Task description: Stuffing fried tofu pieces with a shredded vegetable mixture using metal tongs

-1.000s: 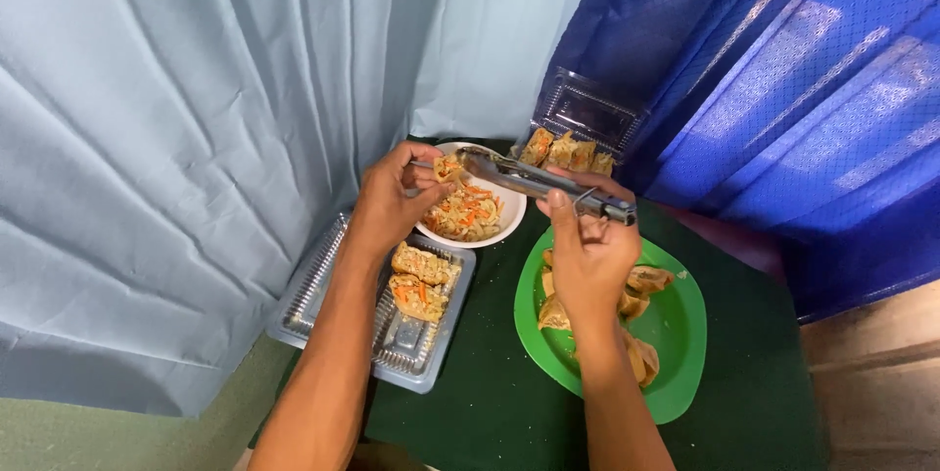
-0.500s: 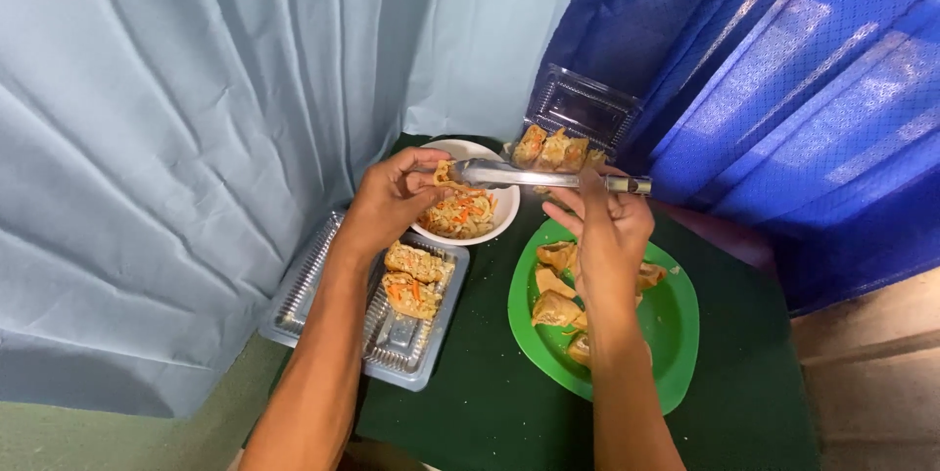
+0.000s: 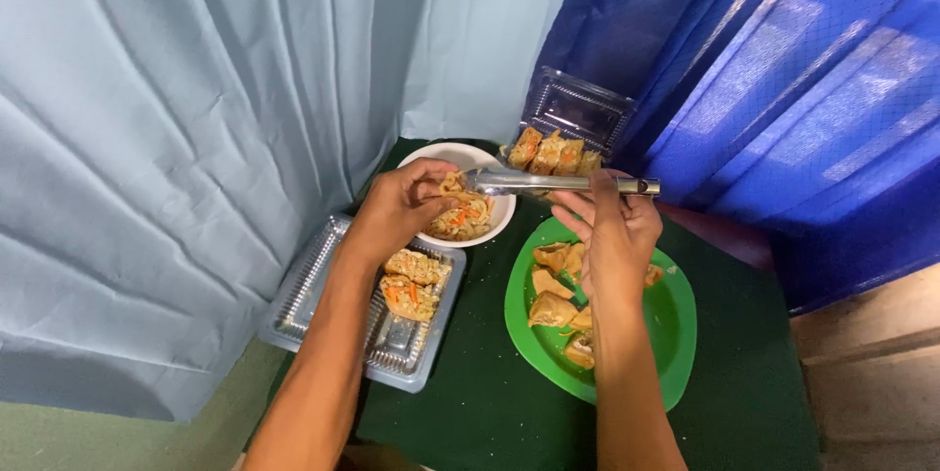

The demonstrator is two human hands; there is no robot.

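Steel tongs [image 3: 563,182] rest in your right hand [image 3: 612,231], fingers curled around them; your left hand [image 3: 397,211] pinches a roll [image 3: 455,182] over the white bowl [image 3: 490,160]. Keep that pinch gentle, tongs level.

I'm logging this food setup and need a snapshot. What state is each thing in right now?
Left hand: fingers pinching a filled piece over the white bowl.
Right hand: holding metal tongs, tips at the bowl.
White bowl: holds shredded filling.
Green plate: several fried pieces on it.
Near clear tray: open, two pieces inside.
Far clear tray: lid open, a row of pieces.
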